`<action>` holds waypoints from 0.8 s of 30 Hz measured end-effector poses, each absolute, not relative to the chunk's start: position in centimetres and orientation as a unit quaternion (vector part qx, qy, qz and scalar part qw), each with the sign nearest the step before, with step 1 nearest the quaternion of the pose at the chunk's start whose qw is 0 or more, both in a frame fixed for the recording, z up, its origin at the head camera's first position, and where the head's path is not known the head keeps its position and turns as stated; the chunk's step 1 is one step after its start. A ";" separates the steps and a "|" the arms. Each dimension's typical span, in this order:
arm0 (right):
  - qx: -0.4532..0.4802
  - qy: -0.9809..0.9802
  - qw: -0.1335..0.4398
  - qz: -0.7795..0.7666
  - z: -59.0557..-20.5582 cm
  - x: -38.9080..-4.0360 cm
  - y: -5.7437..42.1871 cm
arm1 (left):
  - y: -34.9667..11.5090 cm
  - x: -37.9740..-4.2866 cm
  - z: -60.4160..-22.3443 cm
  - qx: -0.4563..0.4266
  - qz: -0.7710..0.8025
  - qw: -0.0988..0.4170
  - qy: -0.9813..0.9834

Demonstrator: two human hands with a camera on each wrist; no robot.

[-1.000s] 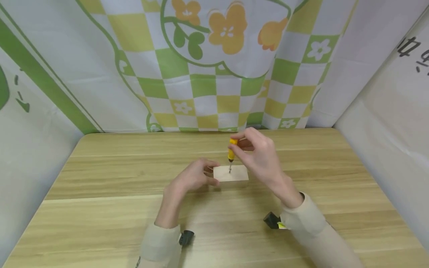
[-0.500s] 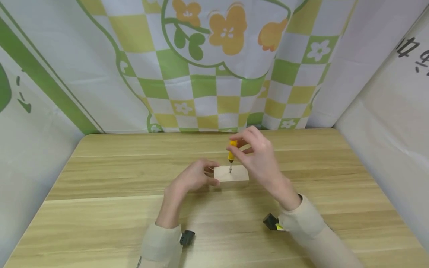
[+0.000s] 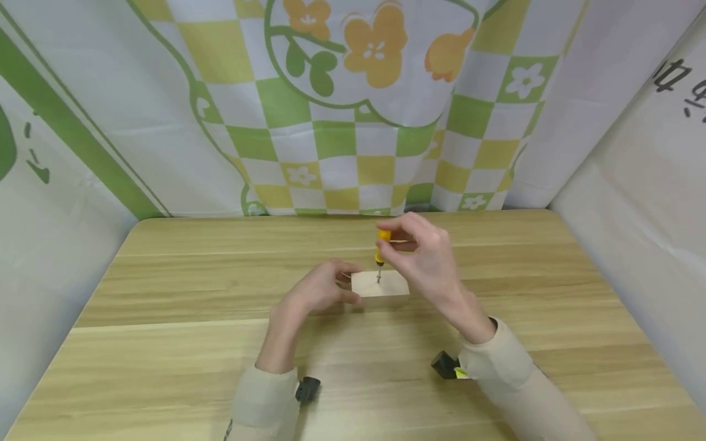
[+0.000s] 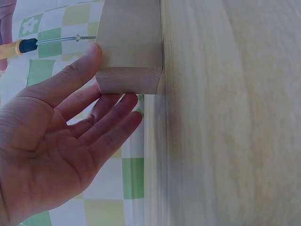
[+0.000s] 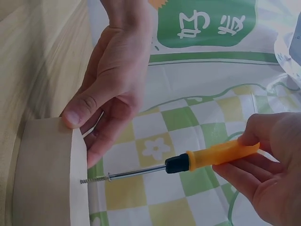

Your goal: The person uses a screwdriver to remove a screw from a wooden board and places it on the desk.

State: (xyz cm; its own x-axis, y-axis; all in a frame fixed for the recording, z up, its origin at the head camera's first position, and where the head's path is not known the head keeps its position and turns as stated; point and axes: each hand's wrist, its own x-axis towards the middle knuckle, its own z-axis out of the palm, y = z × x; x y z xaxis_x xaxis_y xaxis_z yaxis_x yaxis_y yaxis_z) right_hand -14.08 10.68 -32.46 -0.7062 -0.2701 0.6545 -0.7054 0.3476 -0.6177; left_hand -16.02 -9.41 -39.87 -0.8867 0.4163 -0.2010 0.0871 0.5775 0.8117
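A pale wooden block (image 3: pixel 393 283) lies on the table, and a screw (image 5: pixel 95 179) stands partway in its upper face. My left hand (image 3: pixel 317 289) holds the block's left end, thumb on the near side and fingers at the end and far side. Above the block my right hand (image 3: pixel 430 260) pinches the yellow handle of a screwdriver (image 5: pixel 221 156) between thumb and fingers. The screwdriver's shaft points down, its tip at the screw head; in the left wrist view the screw (image 4: pixel 85 37) and shaft line up. The screw's lower end is hidden inside the wood.
The wood-grain table (image 3: pixel 182 361) spreads around both hands. A checked, flowered cloth (image 3: pixel 336 141) hangs at its back edge, with pale walls of cloth left and right. Small black devices sit at the left wrist (image 3: pixel 307 389) and right wrist (image 3: pixel 444 365).
The right hand's fingers have shifted slightly around the screwdriver handle, and that hand sits a touch lower than half a second ago. Block and left hand stay in place.
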 end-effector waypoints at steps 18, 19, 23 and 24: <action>0.287 -0.826 0.226 0.429 -32.6 -14.1 10.6 | -9.4 -15.9 -39.7 0.140 0.431 0.190 0.871; 0.286 -0.827 0.229 0.428 -32.6 -14.1 10.6 | -9.4 -15.9 -39.7 0.139 0.432 0.191 0.871; 0.291 -0.822 0.230 0.431 -32.7 -14.1 10.5 | -9.4 -15.8 -39.6 0.134 0.435 0.193 0.869; 0.295 -0.819 0.230 0.436 -32.6 -14.1 10.5 | -9.4 -15.8 -39.6 0.134 0.436 0.193 0.868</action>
